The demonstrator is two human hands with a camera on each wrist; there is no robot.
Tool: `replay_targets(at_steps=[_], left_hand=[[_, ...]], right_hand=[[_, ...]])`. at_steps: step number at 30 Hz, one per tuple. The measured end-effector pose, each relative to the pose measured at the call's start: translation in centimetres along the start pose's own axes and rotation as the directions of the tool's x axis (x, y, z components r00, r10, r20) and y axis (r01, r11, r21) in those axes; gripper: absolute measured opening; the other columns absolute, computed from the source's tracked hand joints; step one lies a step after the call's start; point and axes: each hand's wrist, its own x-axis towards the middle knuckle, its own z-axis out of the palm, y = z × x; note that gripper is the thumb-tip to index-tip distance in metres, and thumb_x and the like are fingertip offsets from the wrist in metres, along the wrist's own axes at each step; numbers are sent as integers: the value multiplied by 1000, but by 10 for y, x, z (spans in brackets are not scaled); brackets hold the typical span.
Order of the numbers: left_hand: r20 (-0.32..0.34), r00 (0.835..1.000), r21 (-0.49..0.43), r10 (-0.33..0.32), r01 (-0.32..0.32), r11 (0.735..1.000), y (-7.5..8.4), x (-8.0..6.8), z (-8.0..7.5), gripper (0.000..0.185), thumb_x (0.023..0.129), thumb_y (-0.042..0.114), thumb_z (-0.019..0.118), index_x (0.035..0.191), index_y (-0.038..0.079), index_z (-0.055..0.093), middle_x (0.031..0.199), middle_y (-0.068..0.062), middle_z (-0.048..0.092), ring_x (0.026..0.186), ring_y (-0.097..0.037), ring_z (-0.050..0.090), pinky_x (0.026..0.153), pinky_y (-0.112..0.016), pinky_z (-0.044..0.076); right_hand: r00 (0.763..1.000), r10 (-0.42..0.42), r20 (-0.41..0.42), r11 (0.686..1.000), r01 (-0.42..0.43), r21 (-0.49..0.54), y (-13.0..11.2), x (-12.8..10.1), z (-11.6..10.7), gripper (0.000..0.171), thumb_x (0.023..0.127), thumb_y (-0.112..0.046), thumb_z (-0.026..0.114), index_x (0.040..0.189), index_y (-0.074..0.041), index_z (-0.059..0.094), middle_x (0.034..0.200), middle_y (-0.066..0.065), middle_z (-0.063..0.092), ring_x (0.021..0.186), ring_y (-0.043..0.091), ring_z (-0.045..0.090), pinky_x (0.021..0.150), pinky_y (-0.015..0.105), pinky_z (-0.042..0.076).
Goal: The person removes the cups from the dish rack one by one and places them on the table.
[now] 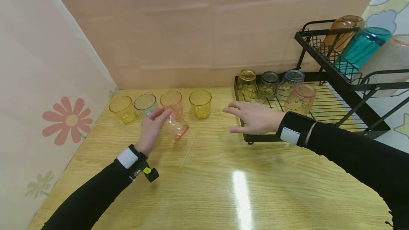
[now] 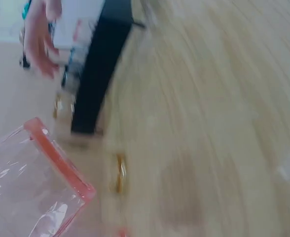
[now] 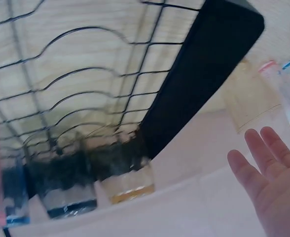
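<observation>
Over a wooden table (image 1: pixel 223 173) set against a plain wall, gripped a pink-rimmed cup (image 1: pixel 175 127) with the left hand (image 1: pixel 151 127), fingers and thumb curled round its body, and held it tipped on its side, mouth toward the near right, just in front of a row of cups; contact with the tabletop impossible to tell from the head view, and only a blurred pink rim caught by the left wrist camera. Reached out with the right hand (image 1: pixel 254 118), empty, palm down, fingers straight and slightly spread, just beside the near left corner of a black wire rack (image 1: pixel 351 91) and touching nothing. Counted four cups already upright in the row near the wall: a yellow cup (image 1: pixel 123 109), a clear cup (image 1: pixel 145 104), an orange cup (image 1: pixel 171 101) and a second yellow cup (image 1: pixel 200 103), each just beside the next. Counted four more on the rack's lower shelf: an amber cup (image 1: pixel 246 81), a grey cup (image 1: pixel 269 84), a blue-rimmed cup (image 1: pixel 292 81) and a leaning pink cup (image 1: pixel 301 98), nearest the right hand. Noted three larger tumblers propped on the upper shelf: brown tumbler (image 1: pixel 343 29), teal tumbler (image 1: pixel 362 47) and frosted tumbler (image 1: pixel 388 59). Judged the lining-up of cups on the table as somewhere near its midpoint: four set down, one in hand and not yet upright, seven left on the rack.
</observation>
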Motion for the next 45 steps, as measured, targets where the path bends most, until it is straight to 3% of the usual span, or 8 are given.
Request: replay_targets(at_steps=[6, 9, 16, 18, 26, 37, 41, 45], left_hand=[[-101, 993, 131, -55, 68, 989, -18, -2, -49, 79, 87, 54, 66, 144, 3, 44, 143, -11, 45, 125, -21, 44, 99, -34, 36], [-161, 987, 223, -14, 50, 974, -27, 2, -72, 81, 87, 53, 68, 145, 2, 43, 142, -12, 45, 121, -23, 47, 90, -28, 40], [-219, 954, 536, 203, -56, 842, -40, 6, -109, 84, 85, 44, 73, 145, -3, 38, 141, -22, 43, 122, -39, 46, 94, -48, 39], [-220, 953, 560, 210, -53, 827, -42, 7, -115, 86, 85, 42, 74, 146, -5, 35, 143, -24, 40, 124, -42, 43, 96, -54, 37], [-260, 956, 544, 138, 27, 839, -50, 14, -129, 93, 85, 43, 74, 150, -4, 26, 148, -25, 32, 130, -43, 35, 100, -56, 34], [-253, 956, 549, 151, 13, 836, -52, 23, -135, 92, 86, 39, 73, 149, -6, 25, 148, -27, 30, 130, -45, 33, 103, -56, 32], [-205, 963, 608, 178, -17, 794, -52, 25, -138, 95, 87, 42, 72, 150, -7, 19, 148, -32, 26, 132, -49, 30, 104, -60, 28], [-149, 962, 710, 228, -57, 702, -48, 27, -140, 100, 87, 49, 69, 150, -7, 15, 149, -36, 20, 134, -53, 22, 103, -66, 24]], right_hand=[[1000, -9, -14, 996, 8, -89, 14, -14, 0, 73, 92, -56, 57, 147, -10, 42, 143, 19, 43, 129, 37, 43, 99, 54, 39], [1000, 4, -20, 992, -6, -123, 22, -20, 0, 73, 92, -55, 58, 146, -9, 43, 143, 20, 43, 129, 37, 43, 100, 55, 38], [997, 55, -57, 982, -64, -179, 47, -33, -2, 67, 94, -49, 58, 143, -6, 46, 139, 21, 45, 127, 39, 44, 101, 55, 37], [994, 74, -78, 978, -88, -191, 53, -37, -3, 66, 93, -48, 60, 142, -6, 46, 138, 21, 46, 125, 39, 45, 99, 56, 38], [979, 169, -112, 959, -189, -209, 68, -46, -15, 69, 91, -49, 63, 143, -6, 46, 142, 24, 40, 129, 42, 39, 97, 59, 38], [957, 267, -113, 941, -284, -184, 79, -51, -30, 80, 92, -58, 55, 151, -8, 34, 152, 26, 24, 137, 46, 23, 101, 66, 27], [952, 280, -121, 933, -300, -200, 82, -52, -33, 81, 93, -58, 54, 152, -8, 32, 152, 27, 24, 137, 46, 23, 102, 66, 26], [949, 289, -122, 928, -309, -208, 83, -54, -34, 83, 93, -61, 51, 152, -7, 30, 152, 27, 23, 137, 46, 23, 102, 66, 25]])
